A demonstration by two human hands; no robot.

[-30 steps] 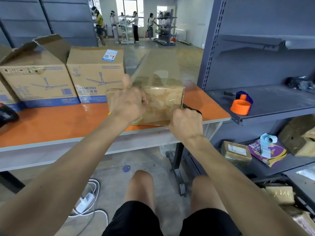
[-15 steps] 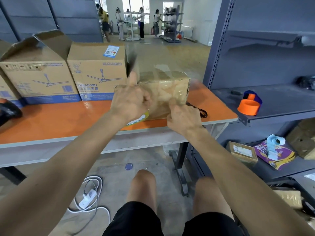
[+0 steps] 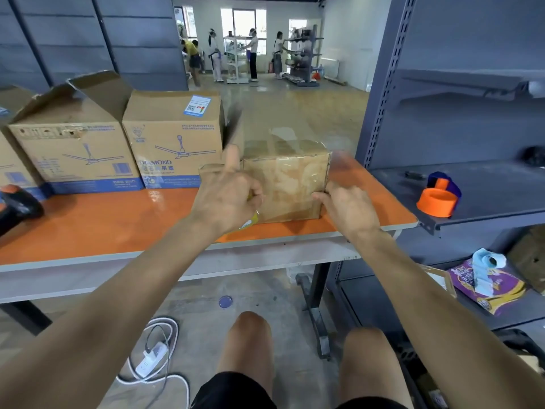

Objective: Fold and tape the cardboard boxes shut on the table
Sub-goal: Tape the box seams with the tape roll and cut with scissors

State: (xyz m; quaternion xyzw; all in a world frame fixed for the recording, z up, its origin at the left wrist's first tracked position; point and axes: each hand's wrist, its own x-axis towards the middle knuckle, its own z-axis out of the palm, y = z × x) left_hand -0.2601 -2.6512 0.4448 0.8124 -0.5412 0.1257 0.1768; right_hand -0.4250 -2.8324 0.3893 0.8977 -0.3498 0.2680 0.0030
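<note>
A small cardboard box [image 3: 289, 184], wrapped in shiny clear tape, stands on the orange table [image 3: 118, 225] near its right end. My left hand [image 3: 227, 199] sits against the box's left front with the thumb up. Its fingers curl round a tape roll [image 3: 250, 221], of which only a yellow-and-white label shows under the hand. A blurred strip of clear tape [image 3: 233, 125] rises above the thumb. My right hand [image 3: 351, 211] lies at the box's lower right corner, its straight fingers touching the front edge.
Two large fan-printed boxes stand behind: one closed [image 3: 174, 143], one with raised flaps [image 3: 73, 143]. A black object [image 3: 17, 206] lies at the table's left. An orange tape dispenser [image 3: 436, 202] sits on the grey shelf unit [image 3: 486, 187] to the right. A power strip [image 3: 150, 357] lies on the floor.
The small box has gone from the table's near edge to further back on the top. My right hand slid from its front bottom to the right corner and its fingers straightened.
</note>
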